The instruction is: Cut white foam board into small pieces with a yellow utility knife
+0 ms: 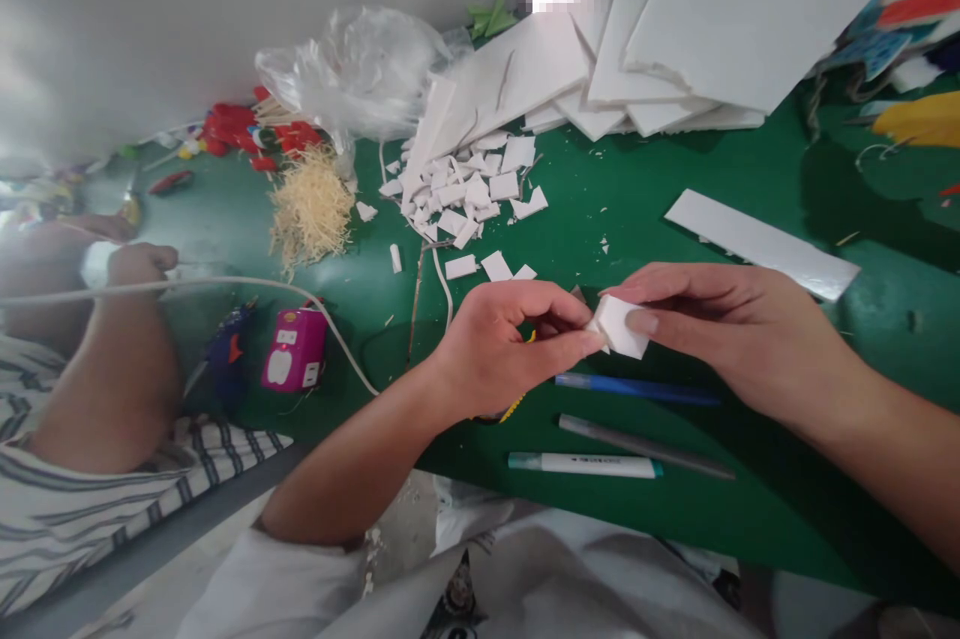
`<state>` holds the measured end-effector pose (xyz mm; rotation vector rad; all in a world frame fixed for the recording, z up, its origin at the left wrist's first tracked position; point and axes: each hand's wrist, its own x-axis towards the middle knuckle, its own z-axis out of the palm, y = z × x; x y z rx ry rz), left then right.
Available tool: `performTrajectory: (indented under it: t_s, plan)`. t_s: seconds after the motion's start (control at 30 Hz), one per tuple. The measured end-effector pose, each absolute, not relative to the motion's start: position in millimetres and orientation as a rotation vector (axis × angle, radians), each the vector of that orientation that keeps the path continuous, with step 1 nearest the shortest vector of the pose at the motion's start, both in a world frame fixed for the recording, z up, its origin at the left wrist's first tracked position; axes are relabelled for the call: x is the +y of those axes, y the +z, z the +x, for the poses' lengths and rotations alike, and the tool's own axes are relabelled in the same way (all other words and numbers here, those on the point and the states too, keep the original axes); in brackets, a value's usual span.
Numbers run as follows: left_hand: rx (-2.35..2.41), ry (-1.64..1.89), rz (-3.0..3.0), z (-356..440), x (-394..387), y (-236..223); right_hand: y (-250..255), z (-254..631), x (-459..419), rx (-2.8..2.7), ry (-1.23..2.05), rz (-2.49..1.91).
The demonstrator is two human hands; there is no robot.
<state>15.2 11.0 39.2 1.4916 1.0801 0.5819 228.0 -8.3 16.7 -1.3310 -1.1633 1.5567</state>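
Between my two hands is a small white foam piece (625,327), held above the green table. My right hand (720,329) pinches its right side between thumb and fingers. My left hand (517,339) is closed too, its thumb and fingertips pressed at the piece's left edge, where a small white bit shows. Something yellow and black is partly hidden beneath my left hand. Just below the hands lie a blue pen (637,389), a grey rod (645,446) and a white marker (585,464) with teal ends.
Foam scraps (472,189) are heaped behind my hands, with large white foam sheets (697,19) stacked further back. A foam strip (761,244) lies right. Left are wood shavings (311,209), a plastic bag (367,69), a pink power adapter (295,349), a white cable (225,281) and another person's arm (112,359).
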Motion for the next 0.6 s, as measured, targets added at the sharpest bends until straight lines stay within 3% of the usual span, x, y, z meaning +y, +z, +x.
performTrajectory:
  t_s: [0.17,0.3,0.43,0.6]
  plan:
    - [1.157,0.691,1.617,4,13,41,17,242,-7,-1.068,1.274,-1.420]
    - [1.600,0.889,2.020,-13,35,32,14,243,-9,-1.366,1.189,-1.505]
    - [1.963,0.783,2.077,-37,68,18,8,241,-8,-1.528,1.112,-1.599]
    - [1.959,0.827,2.182,-51,79,13,4,241,-5,-1.582,1.005,-1.567]
